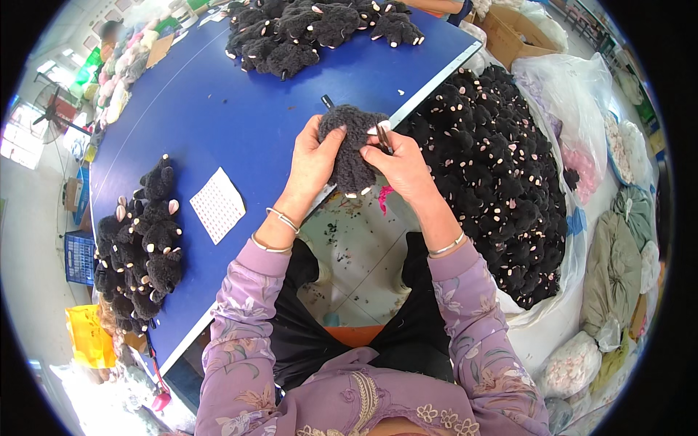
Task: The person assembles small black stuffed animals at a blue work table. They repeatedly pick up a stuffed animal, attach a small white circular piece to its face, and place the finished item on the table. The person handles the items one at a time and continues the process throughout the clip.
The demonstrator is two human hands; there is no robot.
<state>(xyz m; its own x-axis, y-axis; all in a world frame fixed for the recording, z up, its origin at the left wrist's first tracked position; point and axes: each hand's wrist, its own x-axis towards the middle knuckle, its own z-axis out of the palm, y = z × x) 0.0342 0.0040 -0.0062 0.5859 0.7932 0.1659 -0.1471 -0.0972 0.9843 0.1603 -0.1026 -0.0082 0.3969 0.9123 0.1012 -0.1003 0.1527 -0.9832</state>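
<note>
Purple floral blouse [429, 390] up front; left hand [316, 150] is curled round a fuzzy black plush toy [353, 173] at the edge of the blue tabletop [254, 131], right hand [404, 164] pinching its other side plus a slim dark metal tool [383, 136].

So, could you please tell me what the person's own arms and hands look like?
The left hand and right hand wear no gloves. The left sleeve and right sleeve are light purple, printed with pale flowers and greenish leaves, ending in plain purple cuffs. Two silvery bangles circle the left wrist, and one similar bangle circles the right.
</note>
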